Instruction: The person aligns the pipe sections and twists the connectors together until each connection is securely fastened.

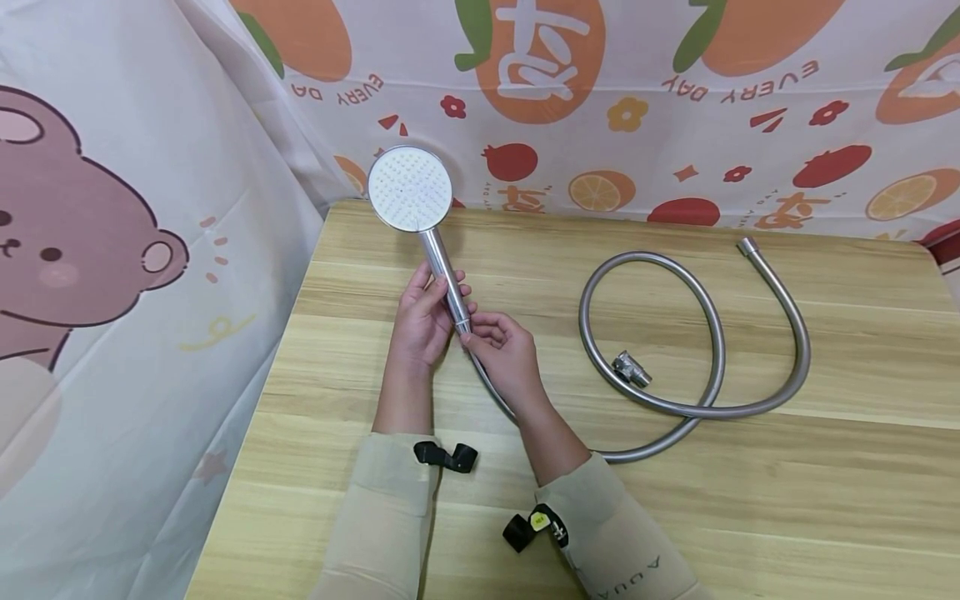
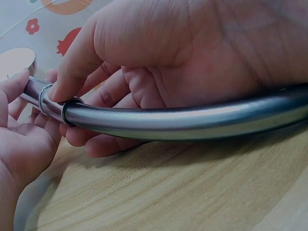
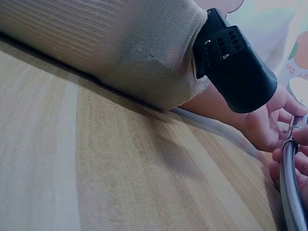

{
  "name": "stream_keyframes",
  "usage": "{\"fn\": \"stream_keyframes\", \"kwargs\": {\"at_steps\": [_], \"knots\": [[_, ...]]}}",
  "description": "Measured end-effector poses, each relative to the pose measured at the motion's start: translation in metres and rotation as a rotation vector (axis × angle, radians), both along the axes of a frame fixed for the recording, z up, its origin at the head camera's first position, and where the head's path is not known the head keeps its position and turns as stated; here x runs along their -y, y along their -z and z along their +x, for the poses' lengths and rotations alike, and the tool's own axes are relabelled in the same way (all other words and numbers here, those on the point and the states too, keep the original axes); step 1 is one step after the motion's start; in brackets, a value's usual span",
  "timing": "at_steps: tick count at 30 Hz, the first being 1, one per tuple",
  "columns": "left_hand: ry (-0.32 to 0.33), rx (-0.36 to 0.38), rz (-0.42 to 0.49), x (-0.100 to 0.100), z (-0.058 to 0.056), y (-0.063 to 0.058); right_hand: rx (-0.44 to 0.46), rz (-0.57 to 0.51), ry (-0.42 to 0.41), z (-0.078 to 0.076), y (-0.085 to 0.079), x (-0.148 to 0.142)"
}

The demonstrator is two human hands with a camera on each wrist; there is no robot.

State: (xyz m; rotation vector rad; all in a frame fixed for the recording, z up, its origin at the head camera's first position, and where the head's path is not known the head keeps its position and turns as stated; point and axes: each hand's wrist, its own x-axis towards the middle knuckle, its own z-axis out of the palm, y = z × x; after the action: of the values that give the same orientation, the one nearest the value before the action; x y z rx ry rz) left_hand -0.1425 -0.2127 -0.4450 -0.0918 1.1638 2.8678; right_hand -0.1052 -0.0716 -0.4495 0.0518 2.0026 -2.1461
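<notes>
A white cloth printed with a pink bear (image 1: 97,225) hangs beside the left edge of the pale wood-grain table (image 1: 847,483); a strip of tabletop separates that edge from the left hand (image 1: 426,329). Its fingers grasp the chrome handle of the round, white-faced shower head (image 1: 409,188), held tilted, the disc overlapping the table's far edge in the head view. Just to the right, the right hand (image 1: 506,358) pinches the joint where the grey metal hose (image 1: 697,412) meets the handle. The hose passes under the right forearm, then loops on the tabletop right of the hands. A small silver metal fitting (image 1: 632,369) lies at the loop's lower left. The hose's free end points toward the far edge; wood surface stretches between it and the right edge.
</notes>
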Motion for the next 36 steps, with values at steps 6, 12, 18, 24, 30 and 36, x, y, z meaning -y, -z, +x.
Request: {"fn": "stream_keyframes", "kwargs": {"at_steps": [6, 12, 18, 24, 30, 36], "knots": [[0.003, -0.002, 0.002, 0.0003, 0.0002, 0.0002, 0.058, -0.059, -0.013, -0.0004, 0.0000, -0.0009], [0.001, -0.004, -0.008, 0.0002, 0.0010, -0.0011, 0.058, -0.060, -0.026, -0.0006, 0.0001, -0.0015], [0.008, -0.006, -0.005, 0.0003, 0.0007, -0.0008, -0.008, -0.008, -0.021, 0.0004, 0.0005, -0.0011], [0.007, 0.000, -0.010, 0.0006, 0.0009, -0.0005, -0.032, 0.030, -0.019, -0.0005, 0.0013, -0.0014], [0.001, 0.009, -0.012, 0.0001, 0.0013, -0.0014, 0.003, 0.057, -0.020, -0.0019, -0.0003, -0.0011], [-0.006, 0.011, -0.020, -0.0004, 0.0016, -0.0030, 0.011, 0.029, -0.015, -0.0010, -0.0004, -0.0008]]}}
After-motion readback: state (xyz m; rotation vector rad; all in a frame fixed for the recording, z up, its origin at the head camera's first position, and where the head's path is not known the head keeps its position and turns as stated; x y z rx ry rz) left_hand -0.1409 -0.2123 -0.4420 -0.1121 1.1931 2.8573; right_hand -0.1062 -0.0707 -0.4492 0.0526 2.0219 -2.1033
